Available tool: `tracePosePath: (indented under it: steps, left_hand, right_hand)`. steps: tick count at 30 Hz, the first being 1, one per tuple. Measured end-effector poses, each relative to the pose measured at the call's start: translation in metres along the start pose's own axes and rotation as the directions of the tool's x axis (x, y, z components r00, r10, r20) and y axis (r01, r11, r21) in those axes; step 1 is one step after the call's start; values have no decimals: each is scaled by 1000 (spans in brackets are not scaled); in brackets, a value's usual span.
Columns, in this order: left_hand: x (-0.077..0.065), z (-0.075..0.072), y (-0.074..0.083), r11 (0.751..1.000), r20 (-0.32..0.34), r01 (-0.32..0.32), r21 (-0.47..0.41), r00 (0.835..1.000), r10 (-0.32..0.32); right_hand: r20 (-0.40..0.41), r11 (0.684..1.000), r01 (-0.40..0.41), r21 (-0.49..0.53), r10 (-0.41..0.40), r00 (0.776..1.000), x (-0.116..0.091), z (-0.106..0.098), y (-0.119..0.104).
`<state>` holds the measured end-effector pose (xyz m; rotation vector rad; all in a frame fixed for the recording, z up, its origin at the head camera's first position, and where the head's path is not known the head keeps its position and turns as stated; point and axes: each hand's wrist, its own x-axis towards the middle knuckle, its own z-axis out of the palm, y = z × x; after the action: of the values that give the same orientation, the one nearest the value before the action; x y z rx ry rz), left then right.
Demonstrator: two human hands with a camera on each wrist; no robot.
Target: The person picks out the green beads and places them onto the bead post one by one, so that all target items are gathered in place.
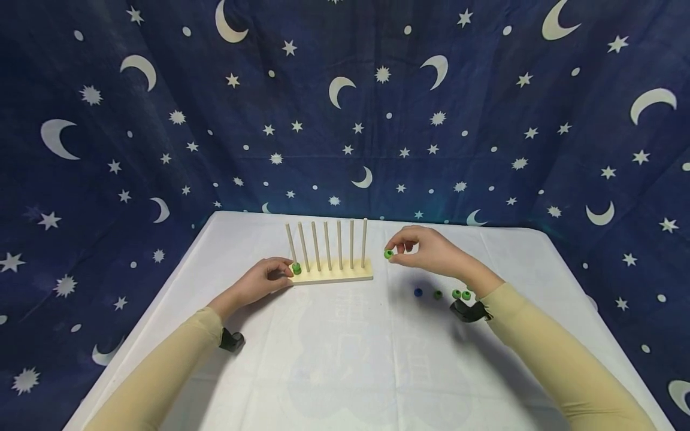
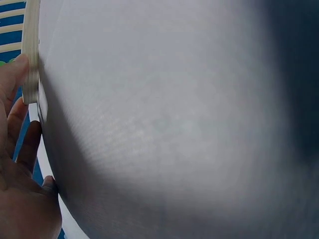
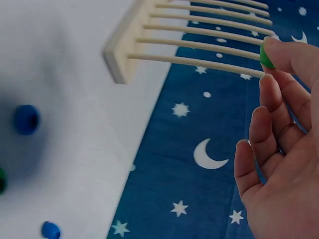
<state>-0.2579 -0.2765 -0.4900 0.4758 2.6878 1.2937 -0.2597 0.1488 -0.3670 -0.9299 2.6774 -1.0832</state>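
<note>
A wooden peg rack (image 1: 334, 276) with a row of several upright dowels stands on the table. My left hand (image 1: 264, 279) grips its left end between thumb and fingers. Green beads (image 1: 296, 269) sit low on the leftmost dowel, right by those fingertips. My right hand (image 1: 428, 250) is raised to the right of the rack and pinches a green bead (image 1: 389, 254) between thumb and index finger. In the right wrist view that bead (image 3: 266, 57) is partly hidden by the thumb, and the other fingers (image 3: 270, 92) are loosely bent.
Below my right hand lie a blue bead (image 1: 418, 293) and several green beads (image 1: 456, 294) in a loose row. The right wrist view also shows a second blue bead (image 3: 50, 230). A white cloth (image 1: 345, 359) covers the table; a dark blue star-and-moon curtain (image 1: 312, 108) hangs behind it.
</note>
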Motion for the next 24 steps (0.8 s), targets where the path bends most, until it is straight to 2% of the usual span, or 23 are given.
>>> tracePosePath:
  steps: [8,24]
  left_hand:
    - [0,0,-3,1000,-3,4,0,1000,-4]
    - [-2,0,0,1000,2,0,-8,1000,0]
  right_hand:
    - [-12,999,51,-18,-51,999,33,-8,-17]
    - [8,989,145,1,-145,989,91,-6,-45]
